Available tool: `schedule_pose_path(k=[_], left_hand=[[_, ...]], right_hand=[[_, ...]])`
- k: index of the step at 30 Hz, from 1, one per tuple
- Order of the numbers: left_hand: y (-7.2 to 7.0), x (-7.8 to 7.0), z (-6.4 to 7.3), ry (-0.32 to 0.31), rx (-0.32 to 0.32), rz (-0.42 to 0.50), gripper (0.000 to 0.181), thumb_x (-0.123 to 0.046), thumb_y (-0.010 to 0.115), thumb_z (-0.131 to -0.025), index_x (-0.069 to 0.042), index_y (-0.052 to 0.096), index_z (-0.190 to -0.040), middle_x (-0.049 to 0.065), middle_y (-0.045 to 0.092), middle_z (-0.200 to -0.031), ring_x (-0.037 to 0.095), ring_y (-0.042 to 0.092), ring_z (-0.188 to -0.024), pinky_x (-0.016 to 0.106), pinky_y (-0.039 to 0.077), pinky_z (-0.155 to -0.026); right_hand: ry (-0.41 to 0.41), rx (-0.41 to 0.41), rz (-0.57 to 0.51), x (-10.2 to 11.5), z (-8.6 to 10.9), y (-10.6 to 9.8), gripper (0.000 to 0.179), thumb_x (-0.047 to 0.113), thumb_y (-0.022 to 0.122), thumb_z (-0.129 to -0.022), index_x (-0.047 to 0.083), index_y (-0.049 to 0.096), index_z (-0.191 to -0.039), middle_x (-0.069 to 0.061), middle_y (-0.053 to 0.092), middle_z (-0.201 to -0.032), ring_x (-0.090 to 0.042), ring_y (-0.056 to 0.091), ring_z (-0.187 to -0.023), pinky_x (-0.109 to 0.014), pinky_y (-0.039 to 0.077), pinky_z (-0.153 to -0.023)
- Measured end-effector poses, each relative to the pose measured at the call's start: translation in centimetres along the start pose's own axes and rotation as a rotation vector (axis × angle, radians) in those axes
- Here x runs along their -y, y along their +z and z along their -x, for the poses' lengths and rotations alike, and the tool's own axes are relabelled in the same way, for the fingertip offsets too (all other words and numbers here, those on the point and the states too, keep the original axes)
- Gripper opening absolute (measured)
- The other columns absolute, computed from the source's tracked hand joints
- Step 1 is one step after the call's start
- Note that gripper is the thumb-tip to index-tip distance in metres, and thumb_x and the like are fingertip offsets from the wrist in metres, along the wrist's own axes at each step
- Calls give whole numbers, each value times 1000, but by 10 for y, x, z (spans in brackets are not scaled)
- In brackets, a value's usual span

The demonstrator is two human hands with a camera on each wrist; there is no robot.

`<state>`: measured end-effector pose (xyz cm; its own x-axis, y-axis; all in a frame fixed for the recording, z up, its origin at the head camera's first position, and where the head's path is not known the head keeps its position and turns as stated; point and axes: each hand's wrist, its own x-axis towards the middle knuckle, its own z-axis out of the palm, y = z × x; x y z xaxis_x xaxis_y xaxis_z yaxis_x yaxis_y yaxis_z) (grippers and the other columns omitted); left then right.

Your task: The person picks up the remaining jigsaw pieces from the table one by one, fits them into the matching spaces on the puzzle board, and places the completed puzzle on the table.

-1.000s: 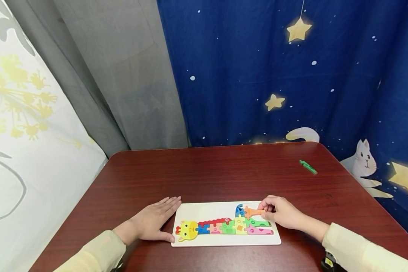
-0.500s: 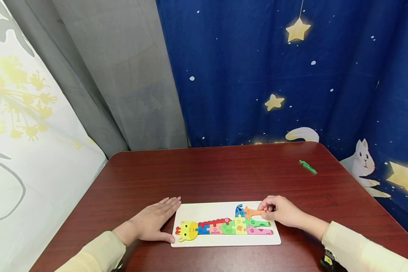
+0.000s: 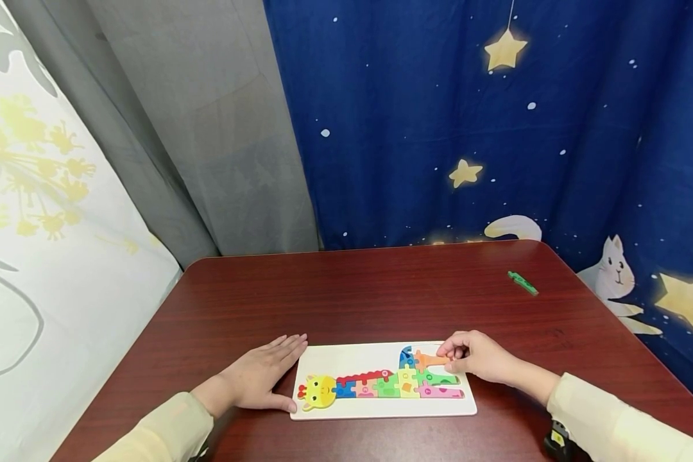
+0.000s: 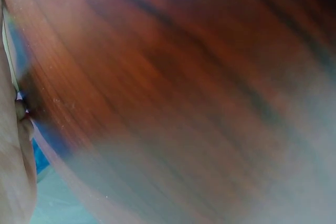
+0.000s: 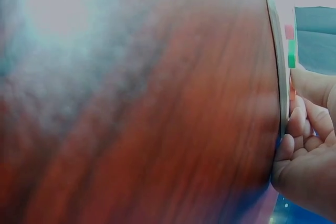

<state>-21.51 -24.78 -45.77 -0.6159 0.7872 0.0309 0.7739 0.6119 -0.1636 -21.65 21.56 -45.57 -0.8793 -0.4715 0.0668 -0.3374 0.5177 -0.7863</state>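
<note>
A white puzzle board [image 3: 346,356] lies on the table, bearing a giraffe of coloured jigsaw pieces with a yellow head [image 3: 320,392] at its left end. My left hand [image 3: 265,375] rests flat with straight fingers at the board's left edge; the left wrist view catches only a strip of that hand [image 4: 16,166]. At the upper right of the board, the right hand [image 3: 479,360] pinches the end of an orange leg piece [image 3: 428,360] between thumb and fingers. Below it lie a green leg piece [image 3: 439,379] and a pink one [image 3: 439,391]. Curled fingers hide the orange piece's tip.
A green pen-like object [image 3: 522,283] lies at the far right of the dark red wooden table [image 3: 346,295]. Grey [image 3: 225,128] and blue star-patterned curtains [image 3: 416,128] hang behind the table, and a white patterned cloth [image 3: 46,289] stands at its left.
</note>
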Motion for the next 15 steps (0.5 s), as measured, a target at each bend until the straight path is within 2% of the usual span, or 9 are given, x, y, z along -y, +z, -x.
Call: schedule_pose_path(k=[15], left_hand=[[1, 1, -1, -10, 27, 4, 108, -83, 35, -82, -2, 27, -153, 10, 25, -158, 23, 25, -144, 38, 24, -115]], right_hand=[[9, 25, -53, 3, -2, -4, 22, 4, 79, -78, 2, 71, -98, -3, 59, -80, -14, 51, -72, -21, 45, -62]])
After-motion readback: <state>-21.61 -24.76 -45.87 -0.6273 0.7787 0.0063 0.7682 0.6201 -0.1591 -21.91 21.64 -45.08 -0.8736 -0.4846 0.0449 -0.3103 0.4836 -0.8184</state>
